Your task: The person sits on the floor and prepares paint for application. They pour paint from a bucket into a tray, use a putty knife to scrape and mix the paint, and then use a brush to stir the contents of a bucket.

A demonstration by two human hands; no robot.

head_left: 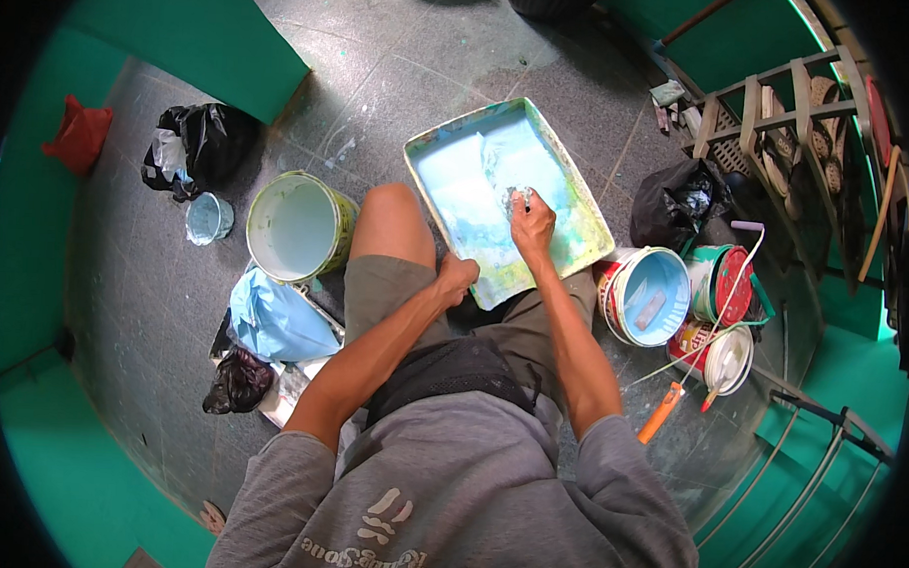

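A large paint tray (pixel 416 160) lies tilted across my lap, streaked with light blue, yellow and green paint. At its near left edge, my left hand (pixel 458 278) is closed around the rim. My right hand (pixel 533 230) is over the tray's inside, its fingers closed on a small crumpled grey-white wad (pixel 516 198). The wad is pressed against the painted surface; most of it is hidden by the fingers, so I cannot tell what it is made of.
Left of my knee stands a paint bucket (pixel 294 226), with a small tub (pixel 209 219) and light blue plastic (pixel 278 318) nearby. On the right are a bucket of blue paint (pixel 654 297), paint cans (pixel 722 358), an orange-handled tool (pixel 660 413), a black bag (pixel 678 202) and a shoe rack (pixel 771 120).
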